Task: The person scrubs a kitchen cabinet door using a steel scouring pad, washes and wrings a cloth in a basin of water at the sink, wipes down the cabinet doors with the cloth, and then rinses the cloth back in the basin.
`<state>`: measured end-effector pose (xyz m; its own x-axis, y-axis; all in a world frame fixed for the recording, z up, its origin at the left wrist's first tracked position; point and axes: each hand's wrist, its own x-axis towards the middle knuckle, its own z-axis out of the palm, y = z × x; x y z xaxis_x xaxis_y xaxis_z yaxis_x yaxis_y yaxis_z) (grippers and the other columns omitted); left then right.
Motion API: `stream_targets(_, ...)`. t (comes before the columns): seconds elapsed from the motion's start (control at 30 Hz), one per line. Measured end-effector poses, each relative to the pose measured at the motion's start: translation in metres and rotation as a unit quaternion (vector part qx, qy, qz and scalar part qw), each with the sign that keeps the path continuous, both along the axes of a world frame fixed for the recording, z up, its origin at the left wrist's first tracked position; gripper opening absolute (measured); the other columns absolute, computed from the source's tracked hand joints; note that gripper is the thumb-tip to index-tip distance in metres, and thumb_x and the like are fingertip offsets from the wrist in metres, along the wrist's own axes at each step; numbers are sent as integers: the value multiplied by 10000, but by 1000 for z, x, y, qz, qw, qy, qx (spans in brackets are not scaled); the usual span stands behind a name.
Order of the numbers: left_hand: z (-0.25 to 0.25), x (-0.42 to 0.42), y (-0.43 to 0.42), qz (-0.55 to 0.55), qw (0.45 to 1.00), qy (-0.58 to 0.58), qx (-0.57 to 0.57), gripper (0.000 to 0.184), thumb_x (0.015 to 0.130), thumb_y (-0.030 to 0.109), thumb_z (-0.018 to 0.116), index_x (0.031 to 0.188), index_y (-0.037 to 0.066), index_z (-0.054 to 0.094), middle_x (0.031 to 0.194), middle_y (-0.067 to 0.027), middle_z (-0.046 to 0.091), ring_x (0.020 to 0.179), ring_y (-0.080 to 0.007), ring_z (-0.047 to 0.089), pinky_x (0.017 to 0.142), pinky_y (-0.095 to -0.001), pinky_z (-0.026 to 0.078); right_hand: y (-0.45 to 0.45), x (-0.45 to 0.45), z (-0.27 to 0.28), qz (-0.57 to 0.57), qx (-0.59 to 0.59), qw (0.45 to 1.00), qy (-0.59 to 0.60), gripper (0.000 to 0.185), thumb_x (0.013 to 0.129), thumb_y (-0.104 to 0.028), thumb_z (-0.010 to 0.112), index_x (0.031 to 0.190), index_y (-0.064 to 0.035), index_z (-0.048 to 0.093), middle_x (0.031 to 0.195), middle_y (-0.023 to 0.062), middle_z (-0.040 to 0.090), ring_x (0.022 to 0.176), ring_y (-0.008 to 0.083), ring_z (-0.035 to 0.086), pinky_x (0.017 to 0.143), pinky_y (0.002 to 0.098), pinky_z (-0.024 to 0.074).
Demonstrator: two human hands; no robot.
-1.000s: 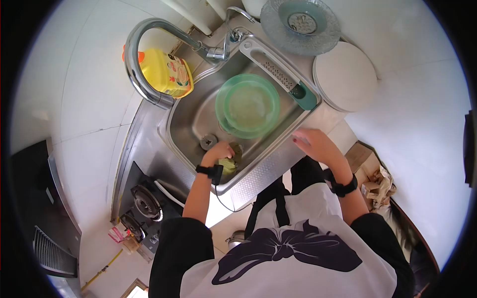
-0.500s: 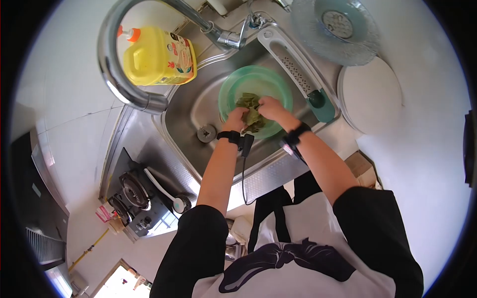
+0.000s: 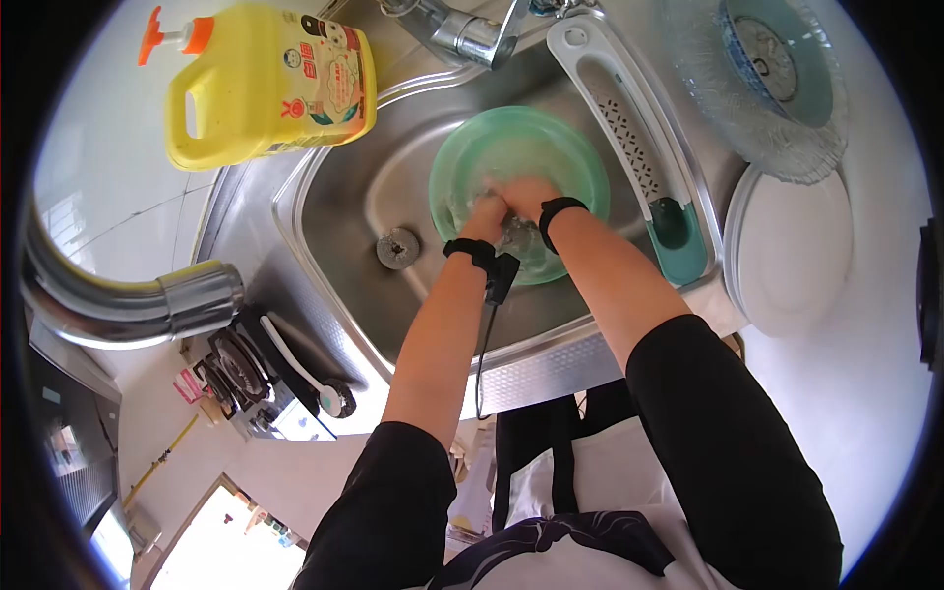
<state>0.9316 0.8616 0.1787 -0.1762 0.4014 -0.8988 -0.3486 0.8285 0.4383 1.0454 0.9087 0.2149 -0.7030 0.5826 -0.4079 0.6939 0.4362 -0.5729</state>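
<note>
Two hands in: my left hand [image 3: 486, 216] and right hand [image 3: 527, 197] now low in the green basin [image 3: 582, 162], inside the steel sink [image 3: 344, 231]. Leafy greens, visible between them earlier, are hidden; can't tell whether my fingers grip.

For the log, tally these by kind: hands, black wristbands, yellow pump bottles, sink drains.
Left hand, right hand: 2
Black wristbands: 2
Yellow pump bottle: 1
Sink drain: 1
Total: 6
</note>
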Motion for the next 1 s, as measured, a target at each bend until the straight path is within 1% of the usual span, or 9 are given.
stream_targets(0.13,-2,-8,-1,-4,996,-87,11,289,903,160,413,1145,23,494,1091,-88,577,962,-257,563,857,-424,434,4,-19,-26,-245,-73,966,37,184,803,-104,470,908,-39,606,923,169,621,852,348,594,745,427,472)
stream_targets(0.23,2,-17,-4,-275,953,15,131,238,827,104,456,1024,34,571,1006,-126,605,938,-314,570,822,-418,447,11,-5,3,-199,-3,980,-17,131,748,-69,511,797,-4,614,868,202,618,819,369,595,723,433,480)
stream_targets(0.33,-3,-19,-6,-687,585,372,218,213,752,47,500,904,45,648,920,-164,634,915,-370,577,787,-411,460,14,-1,6,-217,-57,974,-30,134,733,-54,523,797,2,626,870,225,616,827,373,598,728,430,487)
stream_targets(0.43,-26,0,-3,-750,489,442,49,193,767,74,499,867,53,662,897,-150,644,894,-331,603,748,-433,477,14,2,5,-179,-79,980,-37,181,769,-46,493,859,-7,645,923,215,621,881,358,602,755,417,495)
stream_targets(0.53,60,17,3,-524,690,500,1,186,786,114,503,842,59,672,886,-150,647,852,-311,624,701,-423,500,15,4,7,-129,-114,983,-62,249,800,-62,457,1003,-18,593,1061,213,575,1001,361,551,840,428,456)
stream_targets(0.63,63,4,10,-656,613,439,40,194,809,110,484,907,56,642,878,-160,645,813,-308,634,652,-418,515,10,6,1,-105,-116,985,-78,345,842,-115,403,1167,-39,492,1239,213,459,1147,365,444,943,456,381)
stream_targets(0.8,46,-9,-3,-673,601,412,126,322,812,103,496,1113,-3,462,883,-202,630,828,-327,625,674,-415,509,6,5,-4,-74,-89,985,-125,401,887,-199,330,1264,-84,406,1386,194,286,1240,373,332,998,480,321)
stream_targets(0.93,44,-15,-6,-731,550,390,103,324,812,87,497,1109,-12,415,924,-199,616,848,-340,615,722,-428,495,1,-3,-7,-135,-120,976,-124,393,841,-142,418,1230,-96,424,1319,203,345,1186,411,374,971,488,334)
stream_targets(1.0,25,-23,-23,-679,480,509,223,351,805,88,505,1133,10,405,925,-181,620,842,-342,614,737,-437,487,-5,-2,6,-150,-33,984,-95,413,753,-43,539,1158,-43,453,1211,235,440,1107,441,434,900,503,379)
